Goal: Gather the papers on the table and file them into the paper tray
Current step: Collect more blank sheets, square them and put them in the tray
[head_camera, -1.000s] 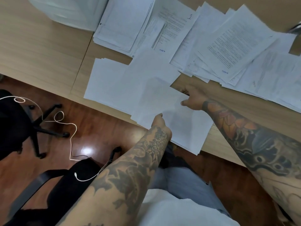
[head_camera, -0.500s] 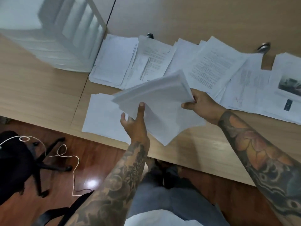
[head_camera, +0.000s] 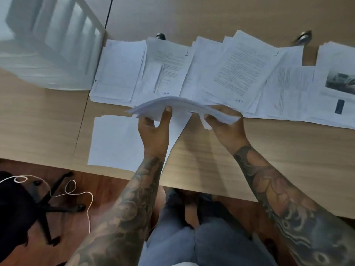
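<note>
I hold a stack (head_camera: 180, 107) of papers up off the tabletop (head_camera: 230, 160) with both hands. My left hand (head_camera: 153, 135) grips its near left edge, thumb on top. My right hand (head_camera: 224, 125) grips the right end, fingers curled under the sheets. Below my left hand a pile (head_camera: 115, 141) of blank sheets lies flat near the tabletop's edge. Beyond the stack, printed papers (head_camera: 240, 73) lie spread in an overlapping row. The white tray (head_camera: 48, 54) stands at the far left, just beside that row.
</note>
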